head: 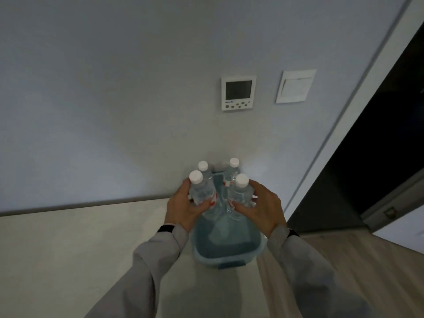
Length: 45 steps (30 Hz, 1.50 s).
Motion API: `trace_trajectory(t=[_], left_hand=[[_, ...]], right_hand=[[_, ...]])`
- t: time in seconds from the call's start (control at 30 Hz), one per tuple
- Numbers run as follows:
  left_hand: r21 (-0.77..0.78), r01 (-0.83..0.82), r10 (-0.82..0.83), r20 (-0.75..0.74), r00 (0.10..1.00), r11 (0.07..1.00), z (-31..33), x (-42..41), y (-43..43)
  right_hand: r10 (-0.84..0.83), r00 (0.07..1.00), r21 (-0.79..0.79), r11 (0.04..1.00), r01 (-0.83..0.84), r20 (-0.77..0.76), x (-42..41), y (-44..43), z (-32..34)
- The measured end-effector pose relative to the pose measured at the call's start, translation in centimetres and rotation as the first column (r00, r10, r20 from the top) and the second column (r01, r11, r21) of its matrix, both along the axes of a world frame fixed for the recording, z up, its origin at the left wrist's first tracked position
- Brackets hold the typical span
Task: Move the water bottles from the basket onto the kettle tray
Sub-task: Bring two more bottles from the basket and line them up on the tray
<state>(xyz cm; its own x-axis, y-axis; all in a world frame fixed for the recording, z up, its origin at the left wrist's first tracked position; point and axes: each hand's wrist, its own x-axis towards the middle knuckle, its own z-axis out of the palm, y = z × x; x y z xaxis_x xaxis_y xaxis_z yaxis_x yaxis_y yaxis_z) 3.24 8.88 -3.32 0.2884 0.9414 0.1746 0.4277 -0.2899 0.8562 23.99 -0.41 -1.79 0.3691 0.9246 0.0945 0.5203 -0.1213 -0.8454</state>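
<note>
**Pickup step: both hands on bottles, tray not in view**

Left hand (183, 208) is wrapped around the near-left bottle (202, 191), fingers curled over its red-and-white label, possibly reaching the far-left bottle (205, 172) behind it; can't tell if that one is gripped. Right hand (259, 208) is closed around the near-right bottle (241, 191), thumb across the front; far-right bottle (232, 172) stands behind it, contact unclear. All four bottles upright, white caps on, clustered at the far end of the blue basket (229, 253); whether bases are off the basket floor can't be judged.

Basket sits on the pale counter (68, 249), at its right end near the back edge, against the wall (114, 88).

Judgement: step is the grasp/lift out of the basket; nothing moved to the kettle tray yet, and no tray or kettle is visible; next move calls for a straight lift clear of the basket rim, then turning to find the tray.

Writing: bottle labels red and white, text unreadable; thermostat panel (238, 92) has a small blue mark under its screen, illegible; light switch (296, 86) is blank.
</note>
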Motion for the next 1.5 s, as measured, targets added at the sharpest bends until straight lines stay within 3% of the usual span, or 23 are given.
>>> trace_trajectory(t=[0.23, 0.47, 0.83, 1.1, 1.5], left_hand=[[0.188, -0.089, 0.087, 0.016, 0.996, 0.978, 6.2, -5.9, -2.7], [0.237, -0.204, 0.200, 0.043, 0.979, 0.950, 9.1, -17.0, -6.8], [0.252, -0.429, 0.411, 0.123, 0.903, 0.868, 10.0, -45.2, -15.9], [0.238, -0.562, 0.563, 0.070, 0.824, 0.793, 10.2, -65.0, -21.5], [0.271, -0.666, 0.700, -0.042, 0.713, 0.695, 9.6, -88.2, -18.4]], right_hand=[[0.094, 0.983, 0.202, 0.971, -0.125, 0.158, -2.9, -0.9, 6.3], [0.247, 0.956, 0.257, 0.924, -0.282, 0.160, -12.2, -1.3, 9.2], [0.445, 0.878, 0.320, 0.817, -0.479, 0.177, -38.7, -4.2, 9.7], [0.629, 0.764, 0.310, 0.704, -0.639, 0.146, -59.1, -4.2, 9.9], [0.771, 0.629, 0.347, 0.566, -0.747, 0.096, -85.5, 2.9, 7.3]])
